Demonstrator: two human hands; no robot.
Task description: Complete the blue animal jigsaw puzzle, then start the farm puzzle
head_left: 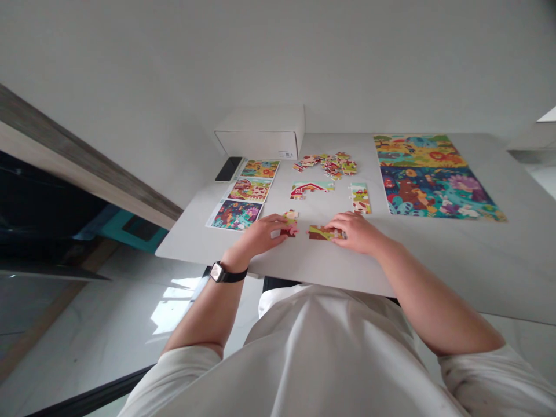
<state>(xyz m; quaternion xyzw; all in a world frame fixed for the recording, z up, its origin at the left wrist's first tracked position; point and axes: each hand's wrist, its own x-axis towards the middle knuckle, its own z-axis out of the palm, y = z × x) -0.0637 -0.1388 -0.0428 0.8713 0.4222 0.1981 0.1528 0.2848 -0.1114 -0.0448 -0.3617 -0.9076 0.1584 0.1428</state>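
My left hand (266, 234) has its fingers closed on the edge of a small joined puzzle section (291, 223) with pink and brown parts. To its right, my right hand (354, 233) grips the right end of a brown and green puzzle strip (319, 233). A narrow gap separates these two sections. Above them lies a joined section with a red barn roof (309, 188), and a short upright section (360, 198) stands apart at its right. A pile of loose puzzle pieces (332, 165) lies farther back.
A white box (260, 143) sits at the back, beside a dark phone (229, 169). A sheet with three pictures (247, 194) lies at the left. Two finished-looking colourful puzzles (434, 179) lie at the right of the white table (434, 260).
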